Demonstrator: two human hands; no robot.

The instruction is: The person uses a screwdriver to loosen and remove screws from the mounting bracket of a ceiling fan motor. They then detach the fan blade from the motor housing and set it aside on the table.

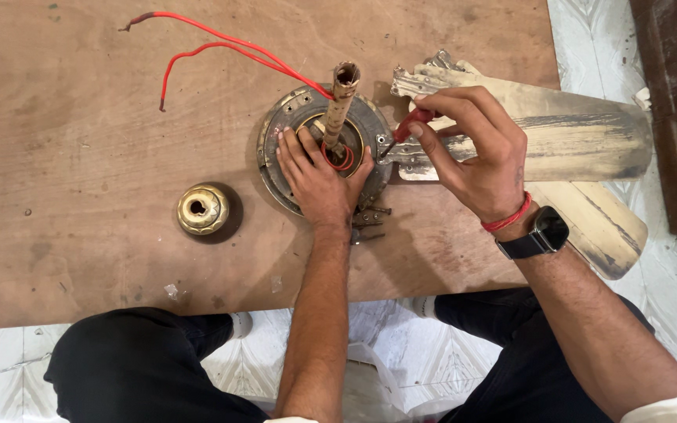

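From the head camera, a round ceiling fan motor (291, 125) lies flat on a brown wooden board (80, 157), its rod (341, 102) standing up from the middle with red wires (221, 47) trailing out across the board. The left hand (319, 176) presses flat on the motor, fingers spread, gripping nothing. The right hand (479, 157) pinches a red-handled screwdriver (413, 121), its tip apparently at a screw on the motor's rim, though fingers hide much of it. Worn fan blades (573, 133) lie beyond. A brass cup-shaped cover (203, 208) sits apart, left of the motor.
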